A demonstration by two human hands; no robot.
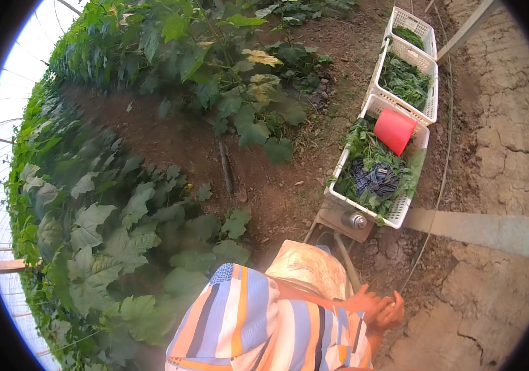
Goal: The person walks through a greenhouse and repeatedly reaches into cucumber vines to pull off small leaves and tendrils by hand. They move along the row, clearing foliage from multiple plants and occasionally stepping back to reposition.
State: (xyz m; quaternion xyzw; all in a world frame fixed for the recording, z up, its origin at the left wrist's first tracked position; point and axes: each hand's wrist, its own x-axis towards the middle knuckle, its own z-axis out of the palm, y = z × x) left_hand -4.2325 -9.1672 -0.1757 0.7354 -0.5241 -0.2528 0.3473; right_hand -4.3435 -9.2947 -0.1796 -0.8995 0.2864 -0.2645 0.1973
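Both hands are together at the lower right, in front of the striped clothing. My left hand (365,301) reaches across from the left of the picture and meets my right hand (390,315); which hand is which is not fully certain. Fingers overlap, and whether anything small lies between them cannot be seen. Beside them is a pale sack (308,269) over the front of the body. Beyond it, a metal flask (354,220) rests on a brown board. The nearest white plastic crate (399,216) holds leafy greens, a red plastic container (394,131) and a dark striped cloth (375,178).
Two more white crates (406,104) (413,22) with greens stand in line beyond. Broad-leaved plants (102,259) fill the left side. A wire or hose (445,167) runs along the right, beside cracked soil (505,157) and a pale strip (482,232).
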